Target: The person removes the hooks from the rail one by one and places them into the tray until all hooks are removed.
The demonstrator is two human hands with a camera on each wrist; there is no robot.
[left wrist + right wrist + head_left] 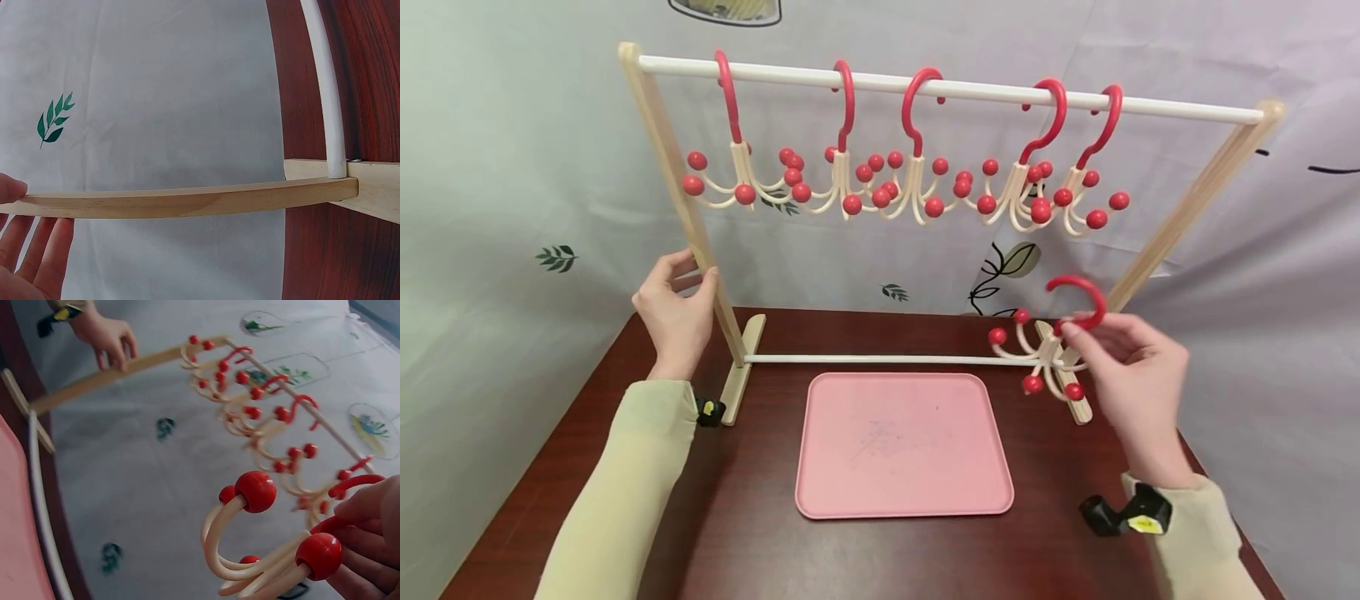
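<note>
Head view, left to right: left hand (676,312) grips the left post (688,217) of the wooden rack (1195,200), fingers curled round it, thumb in front. Five hangers (917,179) with red hooks and red ball tips hang from the top rail (940,86); their arms overlap, so balls per hanger can't be counted. One pink tray (902,446) lies on the table (760,533), just in front of the lower rail (887,360). Right hand (1131,367) pinches a sixth hanger (1048,350) by its hook, held in the air near the right post; fingers hide part of the hook. Left wrist view cuts the hand off, only fingertips (37,250) under the post. Right wrist view is blurred beyond the held hanger.
</note>
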